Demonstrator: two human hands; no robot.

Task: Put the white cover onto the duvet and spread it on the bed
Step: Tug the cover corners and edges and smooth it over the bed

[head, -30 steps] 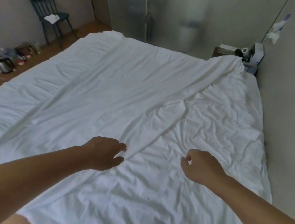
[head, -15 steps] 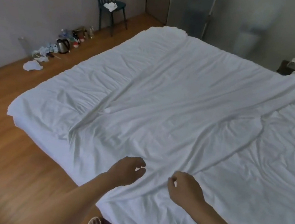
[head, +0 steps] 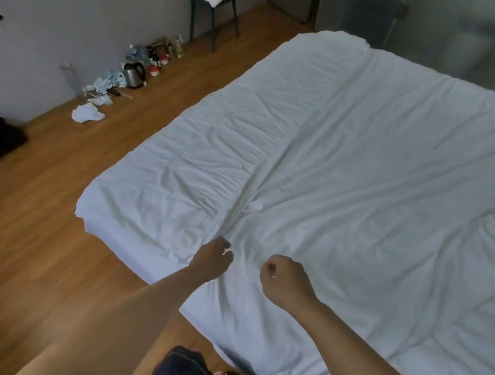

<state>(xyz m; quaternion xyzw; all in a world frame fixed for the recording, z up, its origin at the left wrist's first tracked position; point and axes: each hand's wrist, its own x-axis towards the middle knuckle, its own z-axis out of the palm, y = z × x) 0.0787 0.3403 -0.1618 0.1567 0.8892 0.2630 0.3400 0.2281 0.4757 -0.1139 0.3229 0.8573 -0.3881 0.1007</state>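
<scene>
While you shift leftward along the bed, your left hand (head: 212, 261) and right hand (head: 285, 278) now pinch the creased white cotton duvet cover (head: 371, 182) near its edge, ready to pull it flat

No text, label, brand, number or sign is readable here. The things on the floor (head: 38, 217) by the wall (head: 54, 24) are too small and too blurred to show any letters.

View swings further left; more wooden floor (head: 32, 249) shows. Both hands sit nearer the bed's near-left edge: left hand (head: 211, 261) and right hand (head: 284, 280) now curl tighter, pinching white cover (head: 372, 175) fabric, closer together.
</scene>
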